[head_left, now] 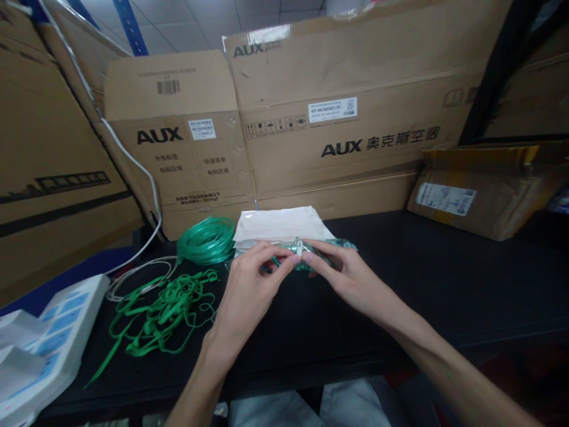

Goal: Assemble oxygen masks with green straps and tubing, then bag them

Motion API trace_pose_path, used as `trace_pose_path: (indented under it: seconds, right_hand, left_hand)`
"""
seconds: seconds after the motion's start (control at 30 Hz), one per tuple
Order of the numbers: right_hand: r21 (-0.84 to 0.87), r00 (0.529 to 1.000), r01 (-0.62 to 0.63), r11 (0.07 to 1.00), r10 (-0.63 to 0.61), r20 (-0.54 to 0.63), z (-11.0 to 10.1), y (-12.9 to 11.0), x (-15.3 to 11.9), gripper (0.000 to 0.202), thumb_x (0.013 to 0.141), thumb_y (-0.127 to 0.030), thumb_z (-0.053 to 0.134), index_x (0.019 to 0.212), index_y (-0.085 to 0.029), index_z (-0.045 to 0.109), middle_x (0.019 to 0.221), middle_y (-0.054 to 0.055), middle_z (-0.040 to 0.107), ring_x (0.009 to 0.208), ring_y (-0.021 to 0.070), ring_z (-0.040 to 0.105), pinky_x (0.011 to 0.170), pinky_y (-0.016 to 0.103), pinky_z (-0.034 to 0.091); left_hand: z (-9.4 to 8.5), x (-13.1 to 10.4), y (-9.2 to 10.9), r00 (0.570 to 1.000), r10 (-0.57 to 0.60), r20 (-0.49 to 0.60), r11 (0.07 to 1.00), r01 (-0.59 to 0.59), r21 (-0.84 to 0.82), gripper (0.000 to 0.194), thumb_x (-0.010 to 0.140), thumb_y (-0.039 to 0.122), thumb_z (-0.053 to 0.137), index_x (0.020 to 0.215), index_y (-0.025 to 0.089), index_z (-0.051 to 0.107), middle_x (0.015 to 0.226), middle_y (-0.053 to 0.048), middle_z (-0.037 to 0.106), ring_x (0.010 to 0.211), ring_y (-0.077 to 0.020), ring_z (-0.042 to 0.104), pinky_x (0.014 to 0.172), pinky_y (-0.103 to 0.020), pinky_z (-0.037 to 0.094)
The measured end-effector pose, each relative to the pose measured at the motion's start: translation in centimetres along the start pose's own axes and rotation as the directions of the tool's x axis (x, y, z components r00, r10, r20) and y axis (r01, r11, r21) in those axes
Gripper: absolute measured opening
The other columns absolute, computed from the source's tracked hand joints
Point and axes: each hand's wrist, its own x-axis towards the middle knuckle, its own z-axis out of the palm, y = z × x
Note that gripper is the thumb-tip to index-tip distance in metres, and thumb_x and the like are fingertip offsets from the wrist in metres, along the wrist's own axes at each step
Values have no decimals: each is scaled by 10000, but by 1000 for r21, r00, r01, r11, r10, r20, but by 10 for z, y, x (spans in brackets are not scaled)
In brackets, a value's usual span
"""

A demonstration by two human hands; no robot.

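Both of my hands meet just in front of a white stack of flat sheets or bags (282,224) on the black table. Between my fingertips is a clear green plastic piece (347,244), crumpled and partly hidden by my fingers. A small white strip (299,248) stands upright on it, where my thumbs come together. My left hand (258,270) pinches the left side of the plastic piece, thumb beside the strip. On the other side, my right hand (344,270) grips it with thumb and fingers. The plastic's exact kind cannot be made out.
Left of my hands lie a coil of green clear tubing (207,240) and a tangle of green elastic straps (166,314). A white power strip (57,350) with plugs sits at far left. Cardboard panels (288,154) stand behind; a taped box (471,196) rests back right.
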Motion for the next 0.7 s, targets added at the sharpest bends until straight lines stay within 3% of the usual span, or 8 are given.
trace_pose_path:
  seconds: [0.23,0.47,0.7]
  right_hand:
    - [59,997,33,998,-29,-68,0,2,2,309,886,-340,697,1154,-202,763,1194,79,754,1144,265,682,1016,402,515]
    - [9,992,43,999,-41,-118,1,4,-1,268,886,-294,680,1116,-196,779,1118,61,774,1063,241,696,973,355,509]
    - [-18,993,-49,999,47,-105,0,2,0,309,884,-367,673,1097,-170,779,959,57,761,785,187,640,677,279,506]
  left_hand:
    - [3,-2,-3,999,-17,37,999,19,-50,180,931,397,666,942,245,763,971,-6,725,896,-166,649,733,-252,463]
    - [4,-1,-2,997,-21,77,998,25,-56,179,946,380,647,957,235,752,943,1,697,825,-145,624,708,-252,456]
    - [1,-1,-3,989,-25,144,996,38,-85,151,932,361,668,983,236,735,960,8,690,780,-129,607,684,-239,467]
